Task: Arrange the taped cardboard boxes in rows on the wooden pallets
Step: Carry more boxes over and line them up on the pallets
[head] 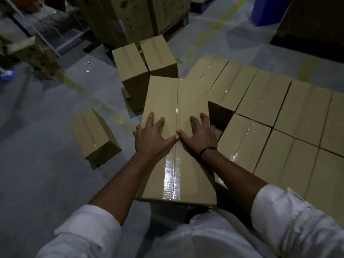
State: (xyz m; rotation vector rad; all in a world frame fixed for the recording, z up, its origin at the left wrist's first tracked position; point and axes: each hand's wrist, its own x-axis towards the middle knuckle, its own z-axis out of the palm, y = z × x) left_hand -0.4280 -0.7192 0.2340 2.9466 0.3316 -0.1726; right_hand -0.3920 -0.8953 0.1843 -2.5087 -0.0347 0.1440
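Rightward, at three o'clock, the rows of taped boxes (279, 112) leave a dark gap (219, 114). Centrally, the taped cardboard box (176, 138) lies under the left hand (151, 136) and right hand (200, 135), fingers spread flat, gripping nothing. Pushed crooked, its corner might jam.

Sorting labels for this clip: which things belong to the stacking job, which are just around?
Job: box under both hands; packed rows; loose floor boxes.
Around: blue bin; tall cartons behind.
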